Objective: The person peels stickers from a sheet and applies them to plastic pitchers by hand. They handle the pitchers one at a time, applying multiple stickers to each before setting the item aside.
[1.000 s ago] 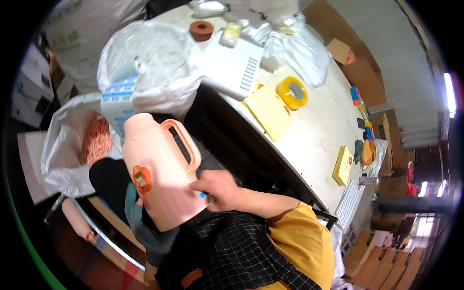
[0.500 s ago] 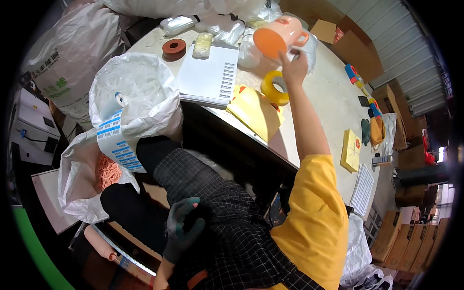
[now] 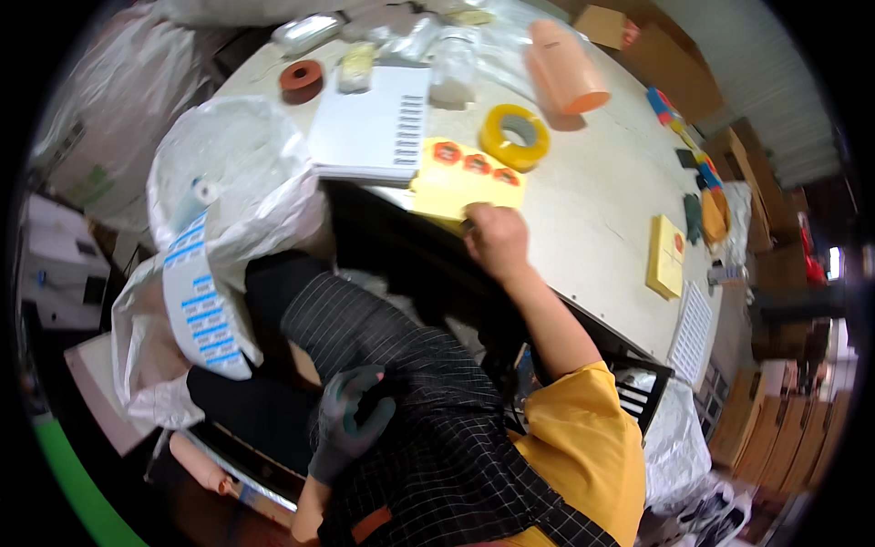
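My right hand [image 3: 499, 239], bare, is closed in a loose fist at the table's near edge, by the lower end of the yellow sheets [image 3: 439, 196] with red-orange prints. A small dark bit shows at its fingertips; I cannot make out what it is. My left hand [image 3: 351, 421], in a grey-green glove, rests over my lap with thumb and fingers apart and nothing between them. A peach-coloured plastic pitcher [image 3: 563, 73] lies on its side on the table [image 3: 592, 182]. Between it and the yellow sheets sits a roll of yellow tape [image 3: 515, 137].
Left on the table are a stack of white printed sheets [image 3: 369, 118], a brown-red tape roll [image 3: 301, 80] and clear bottles [image 3: 454, 68]. A white sack [image 3: 228, 155] stands at my left, with a strip of blue-white labels [image 3: 205, 310]. Farther right lies a yellow pad [image 3: 666, 257].
The peach pitcher, held up by my right hand before, now lies on the table. My right hand has let it go and come down to the yellow sheets. My left hand has barely moved.
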Motion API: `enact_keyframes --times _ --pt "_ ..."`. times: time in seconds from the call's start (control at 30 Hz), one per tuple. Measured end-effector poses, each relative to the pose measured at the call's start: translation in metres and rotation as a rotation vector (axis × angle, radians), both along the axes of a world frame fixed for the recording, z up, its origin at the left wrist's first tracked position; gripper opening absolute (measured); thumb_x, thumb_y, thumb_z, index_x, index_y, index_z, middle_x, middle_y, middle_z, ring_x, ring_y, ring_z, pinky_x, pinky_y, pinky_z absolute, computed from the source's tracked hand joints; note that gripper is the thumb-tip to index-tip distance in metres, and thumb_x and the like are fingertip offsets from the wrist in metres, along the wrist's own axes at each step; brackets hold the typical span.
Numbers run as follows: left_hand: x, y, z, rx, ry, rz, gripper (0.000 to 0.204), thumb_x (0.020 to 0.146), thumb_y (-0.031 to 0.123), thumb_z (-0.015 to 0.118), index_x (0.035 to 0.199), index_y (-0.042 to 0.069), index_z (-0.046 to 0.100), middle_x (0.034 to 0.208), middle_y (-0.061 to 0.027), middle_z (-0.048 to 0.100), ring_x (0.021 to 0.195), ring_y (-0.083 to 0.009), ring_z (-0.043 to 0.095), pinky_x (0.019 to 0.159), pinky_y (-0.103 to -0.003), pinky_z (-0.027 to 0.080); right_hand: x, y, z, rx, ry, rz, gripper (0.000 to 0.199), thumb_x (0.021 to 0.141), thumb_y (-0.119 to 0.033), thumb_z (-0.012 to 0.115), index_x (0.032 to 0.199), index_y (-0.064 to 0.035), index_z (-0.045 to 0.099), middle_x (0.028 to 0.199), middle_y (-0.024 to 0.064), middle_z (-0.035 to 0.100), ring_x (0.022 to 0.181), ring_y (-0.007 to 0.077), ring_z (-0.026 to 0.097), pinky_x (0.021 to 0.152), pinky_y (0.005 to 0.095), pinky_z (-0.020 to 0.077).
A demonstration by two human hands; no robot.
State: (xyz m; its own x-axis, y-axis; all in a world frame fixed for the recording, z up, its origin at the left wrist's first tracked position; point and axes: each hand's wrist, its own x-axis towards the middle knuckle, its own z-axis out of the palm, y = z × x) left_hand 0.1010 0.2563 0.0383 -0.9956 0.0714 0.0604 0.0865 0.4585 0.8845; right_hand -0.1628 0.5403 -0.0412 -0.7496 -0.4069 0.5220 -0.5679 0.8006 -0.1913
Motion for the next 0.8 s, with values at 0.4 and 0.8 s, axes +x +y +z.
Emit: enact_keyframes --times 0.4,0.8 --pt "0.005 0.003 -0.009 -0.049 -0.036 -0.046 0.04 0.087 0.004 0.079 0.125 0.003 0.068 0.128 -0.0153 0.072 0.115 -0.0326 0.069 0.1 -0.043 0.053 0.069 -0.009 -0.189 -0.917 -1.135 -0.576 0.033 0.098 -0.017 0.071 0.118 0.0091 0.071 0.108 0.0215 0.077 0.096 0.0285 0.074 0.083 0.0396 0.0568" --pt "-0.008 0.021 -0.027 0.07 -0.074 -0.031 0.042 0.09 0.01 0.081 0.13 0.007 0.067 0.127 -0.0147 0.072 0.114 -0.0326 0.069 0.098 -0.043 0.055 0.046 -0.008 -0.187 -0.833 -1.153 -0.385 0.021 0.098 -0.018 0.075 0.115 -0.0057 0.075 0.099 0.012 0.073 0.091 0.022 0.069 0.082 0.0366 0.0547"
